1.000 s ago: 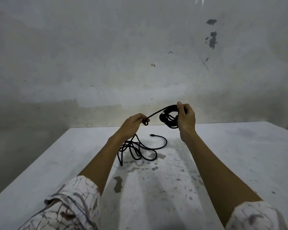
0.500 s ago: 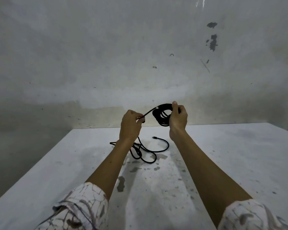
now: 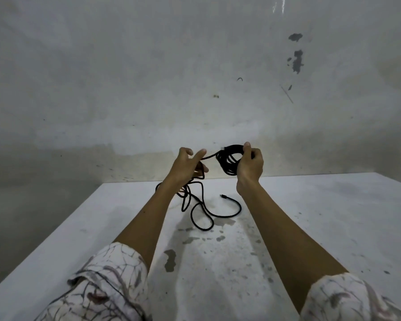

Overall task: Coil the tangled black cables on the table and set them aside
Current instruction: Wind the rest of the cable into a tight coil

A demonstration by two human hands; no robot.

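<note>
A thin black cable (image 3: 229, 162) is partly wound into a small round coil, held in the air above the far edge of a white, paint-stained table (image 3: 310, 228). The right hand (image 3: 250, 165) grips this coil, thumb on top and fingers curled round the loops. From the coil a single strand runs left to the left hand (image 3: 186, 165), whose thumb and forefinger are spread loosely, the strand passing between them. Below the left hand the rest of the cable hangs down and lies in loose tangled loops on the table near its far edge, ending in a small plug (image 3: 223, 196) that rests on the table. Both forearms are bare, with white patterned sleeves (image 3: 107, 286) rolled up. Behind the table stands a grey, marked wall (image 3: 148, 77).
</note>
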